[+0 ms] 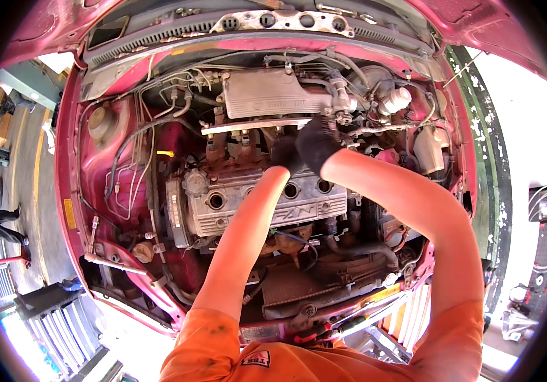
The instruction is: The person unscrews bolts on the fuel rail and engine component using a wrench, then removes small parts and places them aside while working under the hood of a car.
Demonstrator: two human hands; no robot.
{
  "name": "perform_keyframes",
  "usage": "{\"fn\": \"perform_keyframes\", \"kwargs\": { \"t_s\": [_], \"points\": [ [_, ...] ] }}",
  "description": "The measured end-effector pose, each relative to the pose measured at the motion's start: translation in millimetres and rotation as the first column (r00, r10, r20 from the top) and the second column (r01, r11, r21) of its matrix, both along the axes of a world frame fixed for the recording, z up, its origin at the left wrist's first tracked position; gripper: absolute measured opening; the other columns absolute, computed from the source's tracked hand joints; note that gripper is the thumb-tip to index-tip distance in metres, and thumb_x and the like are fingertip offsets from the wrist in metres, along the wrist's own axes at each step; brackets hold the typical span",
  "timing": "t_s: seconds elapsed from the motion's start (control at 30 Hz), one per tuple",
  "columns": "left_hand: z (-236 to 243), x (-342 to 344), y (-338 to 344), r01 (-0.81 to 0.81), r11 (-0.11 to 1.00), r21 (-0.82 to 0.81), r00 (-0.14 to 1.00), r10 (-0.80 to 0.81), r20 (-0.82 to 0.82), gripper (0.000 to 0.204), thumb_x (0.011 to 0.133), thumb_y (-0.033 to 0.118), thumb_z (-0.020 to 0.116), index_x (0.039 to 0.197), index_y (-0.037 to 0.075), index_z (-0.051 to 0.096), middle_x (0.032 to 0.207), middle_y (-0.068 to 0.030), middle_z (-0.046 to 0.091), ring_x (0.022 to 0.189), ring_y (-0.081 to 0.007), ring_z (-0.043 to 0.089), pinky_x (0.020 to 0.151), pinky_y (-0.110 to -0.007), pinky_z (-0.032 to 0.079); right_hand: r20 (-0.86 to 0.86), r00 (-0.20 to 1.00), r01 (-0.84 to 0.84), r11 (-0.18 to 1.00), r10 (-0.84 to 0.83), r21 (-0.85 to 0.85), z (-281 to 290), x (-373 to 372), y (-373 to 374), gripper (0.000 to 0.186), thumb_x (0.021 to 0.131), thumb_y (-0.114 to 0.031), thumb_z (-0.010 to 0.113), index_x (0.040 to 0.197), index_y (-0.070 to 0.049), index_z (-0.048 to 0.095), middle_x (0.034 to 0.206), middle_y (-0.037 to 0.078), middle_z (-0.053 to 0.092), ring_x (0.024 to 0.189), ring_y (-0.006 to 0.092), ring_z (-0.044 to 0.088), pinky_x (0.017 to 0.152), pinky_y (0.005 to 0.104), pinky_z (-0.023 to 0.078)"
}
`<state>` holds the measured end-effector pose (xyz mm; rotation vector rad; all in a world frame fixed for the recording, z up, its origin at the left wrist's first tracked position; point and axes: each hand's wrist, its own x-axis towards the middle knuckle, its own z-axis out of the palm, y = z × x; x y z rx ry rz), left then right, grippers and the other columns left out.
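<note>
Both my hands wear black gloves and reach into an engine bay, close together behind the ribbed valve cover (248, 207). My left hand (286, 153) is low beside the intake runners, below the right end of a pale metal rail (254, 125). Just right of it and slightly higher, my right hand (318, 143) is by that rail end, below the throttle body (343, 105). A flat metal intake box (273, 92) sits just beyond the rail. The fingers of both hands merge with the dark parts around them, so their grip and anything held cannot be made out.
A metal flange with several holes (283, 23) and a wrench (337, 9) lie on the far cowl. A yellow-handled dipstick (166, 153) stands at left. Red-handled pliers (313, 334) rest on the front edge near my body. A white reservoir (395, 100) stands at right.
</note>
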<state>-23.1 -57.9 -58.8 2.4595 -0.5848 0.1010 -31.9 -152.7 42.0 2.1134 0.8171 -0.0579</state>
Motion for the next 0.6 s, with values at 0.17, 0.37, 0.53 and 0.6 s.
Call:
{"fn": "perform_keyframes", "kwargs": {
  "t_s": [0.17,0.37,0.53,0.6],
  "points": [
    [-9.0,4.4,0.9,-0.046,0.997,0.07,0.999,0.045,0.025,0.025,0.076,0.023,0.057,0.076,0.0,0.065,0.069,-0.0247,0.064,0.066,-0.0345,0.066,0.057,-0.048,0.05,-0.024,1.0,0.006,0.995,-0.003,0.103,37.8,-21.0,-1.5,0.017,0.077,-0.017,0.059,0.085,-0.006,0.069,0.083,0.01,0.067,0.085,0.0265,0.063,0.072,0.0452,0.047],
    [26.5,-3.9,-9.6,-0.038,0.983,0.179,0.999,0.044,-0.03,0.037,0.081,0.041,0.055,0.088,0.006,0.066,0.089,-0.0223,0.065,0.088,-0.0336,0.064,0.08,-0.047,0.049,-0.231,0.967,0.244,0.679,-0.111,0.692,27.4,-14.2,-120.5,0.05,0.078,-0.02,0.057,0.128,-0.019,0.052,0.084,0.011,0.067,0.078,0.0282,0.066,0.063,0.0422,0.052],
    [45.7,-9.5,-7.1,-0.016,0.962,0.273,0.988,0.057,-0.141,0.044,0.082,0.042,0.055,0.088,-0.001,0.063,0.075,-0.0229,0.065,0.071,-0.0361,0.066,0.071,-0.048,0.049,-0.298,0.934,0.325,0.813,-0.196,0.483,-16.5,-9.1,-109.4,0.018,0.073,-0.019,0.056,0.088,-0.012,0.064,0.075,0.012,0.066,0.076,0.0303,0.065,0.062,0.0469,0.05],
    [16.6,-4.8,-3.6,-0.139,0.968,0.211,0.99,0.13,0.056,0.048,0.081,0.047,0.055,0.081,0.0,0.065,0.066,-0.0199,0.064,0.065,-0.0341,0.066,0.059,-0.047,0.05,-0.306,0.908,0.401,0.805,-0.286,0.437,-25.1,0.6,-85.6,0.018,0.073,-0.017,0.055,0.079,-0.01,0.07,0.087,0.017,0.068,0.079,0.0314,0.066,0.066,0.0472,0.048]
  ]
}}
